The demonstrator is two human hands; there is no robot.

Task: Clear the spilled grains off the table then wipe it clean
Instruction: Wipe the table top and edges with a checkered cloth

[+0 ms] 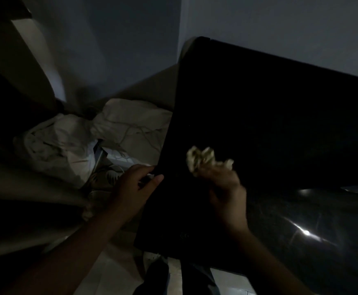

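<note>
In dim light, your left hand point(135, 185) grips the left edge of the black table point(269, 107), thumb on top and fingers curled at the rim. Your right hand point(225, 188), blurred, clutches a crumpled pale wad point(205, 158) over the tabletop near that edge. Rumpled white fabric point(71, 143) lies on the floor beside the table.

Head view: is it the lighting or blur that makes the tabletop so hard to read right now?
Head view: mostly underexposed, the table is near black and no detail shows on it; the right hand and its pale wad are motion-blurred, the left hand at the edge is sharper; small glare spots sit on the glossy surface lower right.
</note>
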